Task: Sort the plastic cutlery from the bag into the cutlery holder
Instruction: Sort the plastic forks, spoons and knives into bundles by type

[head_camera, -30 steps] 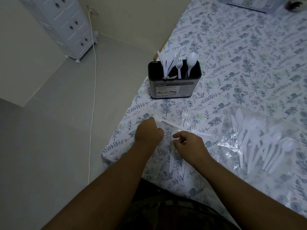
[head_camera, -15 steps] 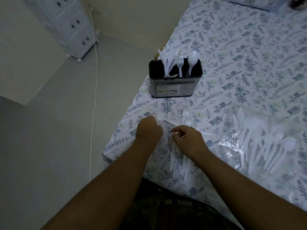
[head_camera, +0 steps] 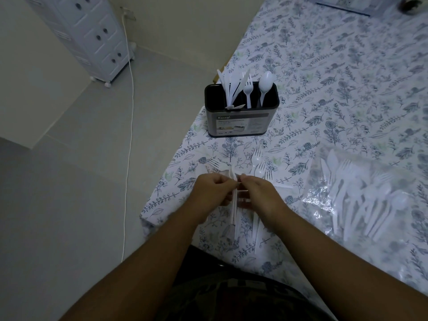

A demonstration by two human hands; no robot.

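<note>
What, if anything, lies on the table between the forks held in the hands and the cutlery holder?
Only a few loose forks lie flat on the table between the held forks and the holder. Nothing upright blocks a lifted path. Both the left hand and the right hand grip the forks.

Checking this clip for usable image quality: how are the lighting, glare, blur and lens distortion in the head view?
Head view: dim, bluish light with no hard shadows; glare patches on the clear plastic bag wash out the cutlery inside; left hand and right hand are slightly motion-blurred round the white cutlery they pinch; wide-angle bowing bends the cable and table edge; the cutlery holder reads sharp.
</note>
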